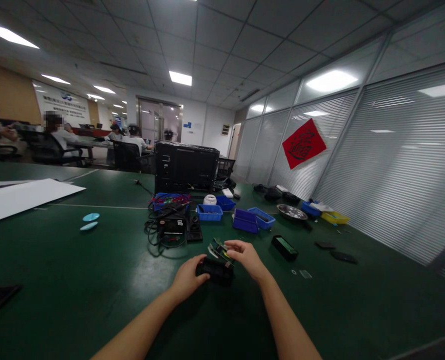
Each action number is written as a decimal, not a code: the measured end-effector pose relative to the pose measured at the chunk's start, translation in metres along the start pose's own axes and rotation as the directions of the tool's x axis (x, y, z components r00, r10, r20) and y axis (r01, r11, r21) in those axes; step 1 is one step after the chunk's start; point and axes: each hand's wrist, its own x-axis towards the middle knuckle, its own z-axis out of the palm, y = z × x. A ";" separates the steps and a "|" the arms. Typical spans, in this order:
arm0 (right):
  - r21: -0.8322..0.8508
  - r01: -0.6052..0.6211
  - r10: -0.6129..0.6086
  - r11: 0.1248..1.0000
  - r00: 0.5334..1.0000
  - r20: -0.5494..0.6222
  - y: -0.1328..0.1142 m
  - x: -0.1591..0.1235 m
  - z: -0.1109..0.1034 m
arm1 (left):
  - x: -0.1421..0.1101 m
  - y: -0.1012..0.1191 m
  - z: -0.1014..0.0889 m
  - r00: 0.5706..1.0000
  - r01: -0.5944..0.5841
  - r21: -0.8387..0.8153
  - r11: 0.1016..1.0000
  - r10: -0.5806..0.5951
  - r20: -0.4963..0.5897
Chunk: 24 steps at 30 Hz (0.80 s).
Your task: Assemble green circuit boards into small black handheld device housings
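- Left hand (188, 278) grips the black case (219, 273) at 6 o'clock.
- Right hand (247, 257), fingers curled, pinches the circuit board (219, 248) at the case's 12 o'clock.
- Forearms (143, 316) slant in from 7 and 5 o'clock.

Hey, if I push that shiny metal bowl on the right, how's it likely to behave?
The metal bowl looks wide and low, so it would probably slide rather than tip. Its shiny surface suggests it could feel slippery. Being metal, it's likely stiff; its weight is hard to judge.
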 end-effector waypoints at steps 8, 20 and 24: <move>-0.286 -0.017 0.043 0.958 0.995 0.084 -0.008 -0.005 0.015 | 0.001 -0.003 0.002 1.000 -0.009 0.001 1.000 0.009 -0.007; -0.505 0.081 -0.057 0.859 0.996 0.064 -0.008 -0.005 0.016 | 0.001 -0.003 0.002 1.000 -0.016 -0.026 1.000 0.015 -0.009; -0.585 0.109 -0.078 0.803 0.994 0.079 -0.007 -0.005 0.015 | 0.002 -0.003 0.002 1.000 0.012 -0.028 1.000 -0.013 -0.026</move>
